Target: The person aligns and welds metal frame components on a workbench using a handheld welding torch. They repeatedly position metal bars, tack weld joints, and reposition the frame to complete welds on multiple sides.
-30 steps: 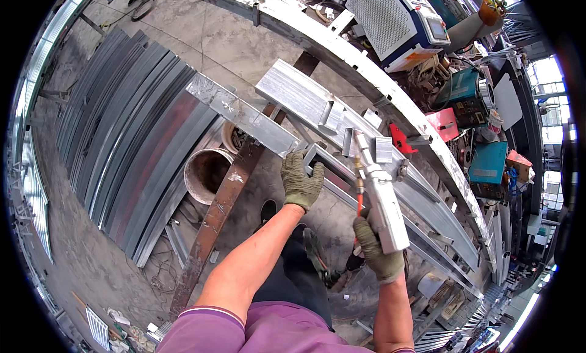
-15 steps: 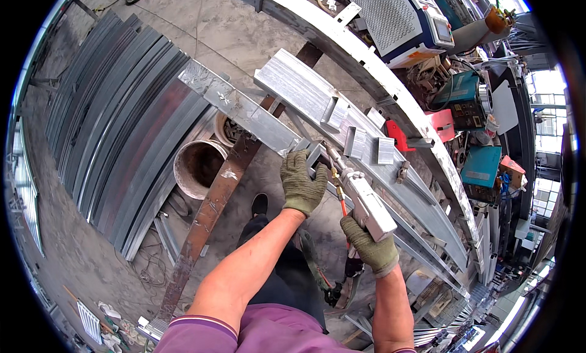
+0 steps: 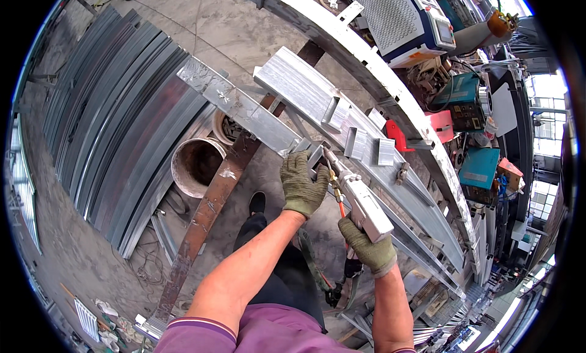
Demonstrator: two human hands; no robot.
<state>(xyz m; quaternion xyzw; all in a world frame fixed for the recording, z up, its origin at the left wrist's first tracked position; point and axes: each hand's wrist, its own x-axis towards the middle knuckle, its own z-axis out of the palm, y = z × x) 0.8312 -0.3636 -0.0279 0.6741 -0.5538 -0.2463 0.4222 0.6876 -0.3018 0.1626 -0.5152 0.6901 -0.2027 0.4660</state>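
My left hand [image 3: 304,185], in an olive knit glove, closes around a short metal channel piece [image 3: 316,154] at the near end of a long grey steel profile [image 3: 249,113]. That profile lies across a rusty beam [image 3: 210,215]. In my right hand [image 3: 371,248], gloved alike, is a white welding gun [image 3: 365,206] with brass fittings and an orange-red hose [image 3: 342,207]. Its nozzle [image 3: 328,154] points at the short piece, close beside it; whether they touch I cannot tell. My left fingers partly hide the piece.
Wide steel profiles [image 3: 299,84] to the right carry several short channel offcuts [image 3: 354,142] and a red tool [image 3: 397,136]. A large stack of long profiles [image 3: 116,121] lies left, near a dirty bucket [image 3: 196,163]. Beyond a white-topped beam [image 3: 427,124] stand machines [image 3: 397,23].
The welding gun has shifted very slightly left and nearer to me, its nozzle staying by the short piece. My left hand keeps its place.
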